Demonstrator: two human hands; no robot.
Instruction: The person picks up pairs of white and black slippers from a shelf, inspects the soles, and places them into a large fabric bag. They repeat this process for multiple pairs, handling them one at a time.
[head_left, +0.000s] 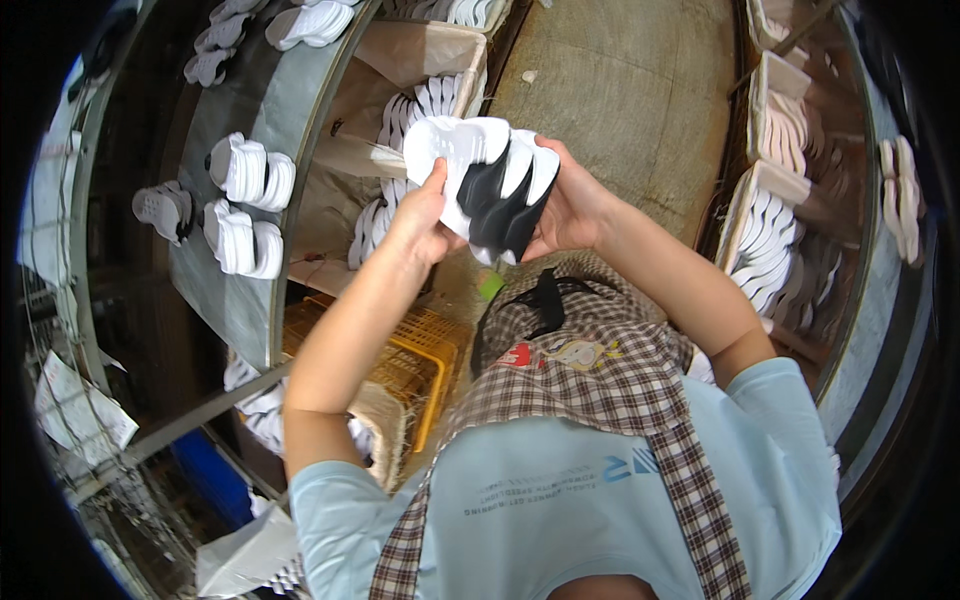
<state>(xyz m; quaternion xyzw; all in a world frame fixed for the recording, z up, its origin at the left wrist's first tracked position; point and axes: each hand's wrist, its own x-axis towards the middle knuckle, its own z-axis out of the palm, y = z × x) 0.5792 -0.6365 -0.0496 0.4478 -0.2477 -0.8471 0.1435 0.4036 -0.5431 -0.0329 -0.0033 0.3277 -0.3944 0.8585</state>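
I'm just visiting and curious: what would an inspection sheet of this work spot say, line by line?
Surface: grey conveyor belt on the person's left, carrying pairs of white soles and some grey ones.
Job's things: a fanned stack of white and black soles, held up in front of the chest.
Clutter: yellow plastic crate below the hands; paper slips at lower left.
Grippers: left hand and right hand both grip the stack, one from each side.
Cables: nothing seen.
Surroundings: cardboard boxes of white soles on the right, more boxes by the belt, bare floor.
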